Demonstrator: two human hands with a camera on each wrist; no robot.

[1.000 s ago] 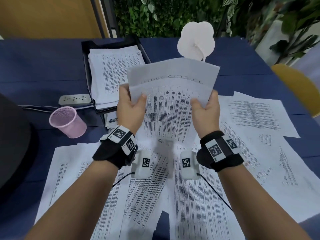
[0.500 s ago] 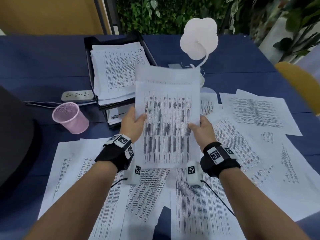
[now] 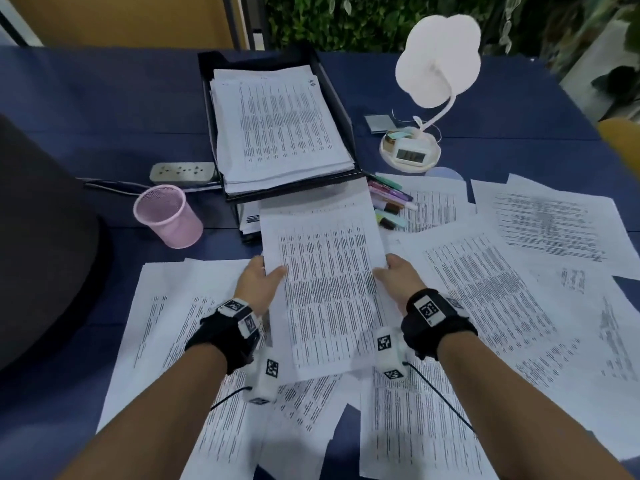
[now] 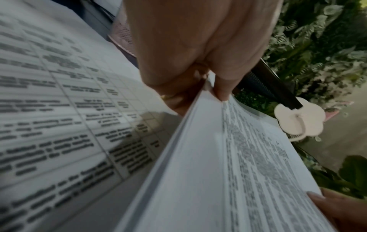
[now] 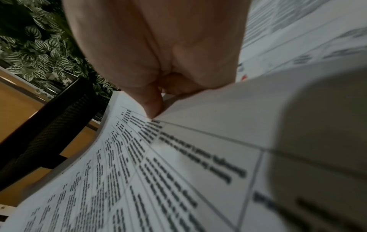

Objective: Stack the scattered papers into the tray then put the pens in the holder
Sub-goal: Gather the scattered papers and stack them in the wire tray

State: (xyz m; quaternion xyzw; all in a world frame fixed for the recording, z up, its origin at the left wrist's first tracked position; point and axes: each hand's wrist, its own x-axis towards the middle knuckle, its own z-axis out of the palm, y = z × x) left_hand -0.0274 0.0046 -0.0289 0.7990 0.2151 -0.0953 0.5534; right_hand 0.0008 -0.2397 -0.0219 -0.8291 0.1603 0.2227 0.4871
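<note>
"The papers (image 3: 329,289) are white with black writing in rows."

"And the tray (image 3: 341,98) is black. The cup (image 3: 166,216) is pink mesh."

"Table (image 3: 104,116) is dark blue. Lamp (image 3: 438,60) is white."

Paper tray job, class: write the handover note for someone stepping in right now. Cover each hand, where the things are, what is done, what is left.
Left hand and right hand each grip a side edge of one held bundle of papers, near the front of the black tray.
Done: the tray's top level carries a stack of papers.
Left: put the held bundle in the tray, then gather the loose sheets spread over the table. The pens lie right of the tray, none yet seen in the pink holder.
</note>
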